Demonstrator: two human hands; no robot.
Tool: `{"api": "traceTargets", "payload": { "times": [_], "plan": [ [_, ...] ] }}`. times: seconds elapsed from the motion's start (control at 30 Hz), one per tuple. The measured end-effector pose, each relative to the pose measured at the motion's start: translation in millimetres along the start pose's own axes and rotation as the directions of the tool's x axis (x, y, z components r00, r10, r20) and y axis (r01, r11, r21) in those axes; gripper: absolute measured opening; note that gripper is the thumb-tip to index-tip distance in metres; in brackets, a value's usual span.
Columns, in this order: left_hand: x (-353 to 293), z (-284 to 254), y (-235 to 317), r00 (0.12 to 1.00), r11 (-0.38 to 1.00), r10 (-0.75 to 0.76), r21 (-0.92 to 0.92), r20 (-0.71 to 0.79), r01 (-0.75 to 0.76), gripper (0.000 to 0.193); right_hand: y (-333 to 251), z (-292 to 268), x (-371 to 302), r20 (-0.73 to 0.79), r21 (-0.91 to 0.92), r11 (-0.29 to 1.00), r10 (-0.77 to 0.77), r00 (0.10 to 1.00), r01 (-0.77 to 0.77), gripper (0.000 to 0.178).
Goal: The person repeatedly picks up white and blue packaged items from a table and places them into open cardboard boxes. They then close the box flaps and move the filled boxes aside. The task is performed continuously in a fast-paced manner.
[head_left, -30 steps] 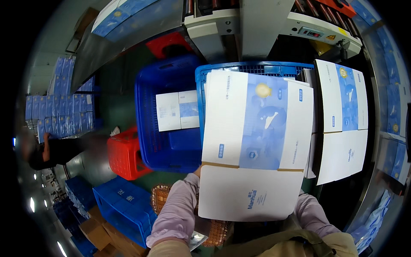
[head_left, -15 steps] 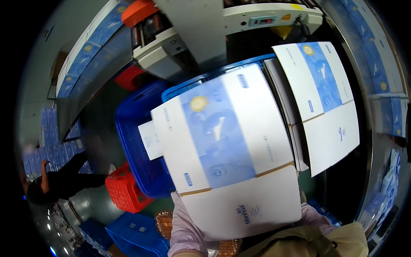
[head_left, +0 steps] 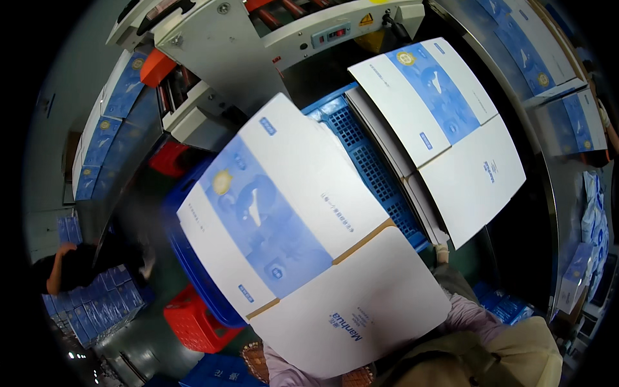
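Observation:
A flattened white carton (head_left: pixel 348 187) with a blue band and a gold emblem lies tilted in front of me, over a blue basket. Under its near edge goes my left sleeve (head_left: pixel 293 371); the carton hides my left hand. My right hand (head_left: pixel 442 253), in a pale covering, is at the near end of a stack of flattened cartons (head_left: pixel 464 122). It touches or nearly touches that end; whether its fingers grip is too small to tell. The stack stands in a light blue crate (head_left: pixel 371 151), right of the loose carton.
A machine with rollers and a switch panel (head_left: pixel 332 35) stands ahead. Dark blue basket (head_left: pixel 200 277) and red stool (head_left: pixel 193 316) are at left. Metal rails flank both sides, with cartons (head_left: pixel 535 55) beyond the right one. A person in dark clothes (head_left: pixel 77 271) stands far left.
The loose carton has turned and shifted left, away from the stack, baring the light blue crate. My right hand has come into view by the stack. The whole view has turned somewhat.

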State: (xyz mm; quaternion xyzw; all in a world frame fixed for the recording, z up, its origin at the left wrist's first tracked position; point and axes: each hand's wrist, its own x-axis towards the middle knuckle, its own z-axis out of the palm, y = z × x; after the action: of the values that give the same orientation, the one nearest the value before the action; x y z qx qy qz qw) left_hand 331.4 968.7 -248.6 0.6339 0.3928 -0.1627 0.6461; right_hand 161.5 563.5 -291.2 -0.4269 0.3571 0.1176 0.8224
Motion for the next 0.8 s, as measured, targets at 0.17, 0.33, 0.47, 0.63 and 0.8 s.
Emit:
{"api": "traceTargets", "payload": {
  "times": [0.17,0.33,0.47,0.63,0.8],
  "plan": [
    [-17,4,6,1.000,1.000,0.019,0.014,0.009,-0.019,0.050,-18,17,-2,0.095,-0.030,0.996,-0.077,0.992,0.080,0.033],
    [-79,32,22,0.999,0.998,0.041,0.049,0.028,-0.042,0.051,-81,40,-26,0.205,-0.146,0.975,-0.135,0.969,0.167,0.034],
    [-145,75,37,0.998,0.997,0.042,0.064,0.053,-0.045,0.051,-164,50,-70,0.255,-0.018,0.985,-0.161,0.954,0.171,0.035],
    [-226,141,49,0.995,0.997,0.069,0.037,0.075,-0.072,0.052,-270,-14,-146,0.190,0.034,0.959,-0.283,0.940,0.282,0.036],
    [-275,224,49,0.995,0.998,0.053,-0.017,0.088,-0.052,0.053,-367,-121,-141,-0.099,-0.048,0.924,-0.383,0.919,0.380,0.037]
  ]
}}
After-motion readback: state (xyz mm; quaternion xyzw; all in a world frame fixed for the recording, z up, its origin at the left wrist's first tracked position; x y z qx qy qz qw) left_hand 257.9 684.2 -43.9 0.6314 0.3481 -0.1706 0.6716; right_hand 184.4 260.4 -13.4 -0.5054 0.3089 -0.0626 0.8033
